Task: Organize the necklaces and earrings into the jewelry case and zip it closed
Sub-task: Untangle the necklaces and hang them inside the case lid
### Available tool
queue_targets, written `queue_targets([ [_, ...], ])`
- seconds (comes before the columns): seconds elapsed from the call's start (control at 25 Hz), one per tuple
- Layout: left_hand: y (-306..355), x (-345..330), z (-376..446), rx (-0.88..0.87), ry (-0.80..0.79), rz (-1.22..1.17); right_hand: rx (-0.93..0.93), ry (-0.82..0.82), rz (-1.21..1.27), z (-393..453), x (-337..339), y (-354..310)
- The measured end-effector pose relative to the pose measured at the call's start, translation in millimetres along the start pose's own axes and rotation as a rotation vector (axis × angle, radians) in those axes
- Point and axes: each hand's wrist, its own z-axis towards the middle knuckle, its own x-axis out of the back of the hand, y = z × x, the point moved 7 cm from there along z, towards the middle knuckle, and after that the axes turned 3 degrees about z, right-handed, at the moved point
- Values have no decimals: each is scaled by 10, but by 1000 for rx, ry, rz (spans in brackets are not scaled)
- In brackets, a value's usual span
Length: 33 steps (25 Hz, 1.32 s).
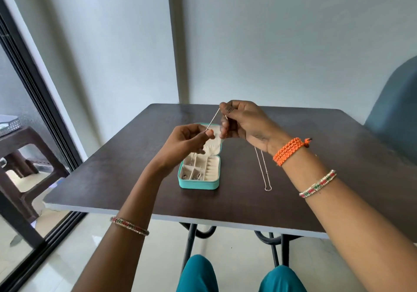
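teal, the open jewelry case (199, 180) lies on the dark table (112, 179), its small contents in the cream compartments too tiny to name. one silver necklace (262, 170) lies just right of it, its top hidden behind the right wrist. above, left hand (185, 143) and right hand (242, 121) each pinch a second thin chain (213, 118) stretched between them.

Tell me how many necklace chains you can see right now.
2. One chain is stretched between the left hand and right hand above the open case; another chain lies on the table. The case may hide more.
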Motion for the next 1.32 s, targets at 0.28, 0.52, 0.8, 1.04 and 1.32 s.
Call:
queue_targets([
  [0.28, -232, -30, -10, 117, 1, 41, 269, 188, 148, -124, 335, -534],
  [0.52, -262, -239, -110, 67, -130, 203, 342, 316, 236, -187, 593, -717],
  [0.8, -331, -111, -168, 119, -184, -9, 290, 638, 425, -317, 1278, -572],
  [1.04, -340, -181, -258, 192, -161, -353, 213, 838, 316, -436, 1621, -241],
  [1.32, -378, -197, -353, 53, 77, -141, 88, 925, 250, -494, 1832, 77],
])
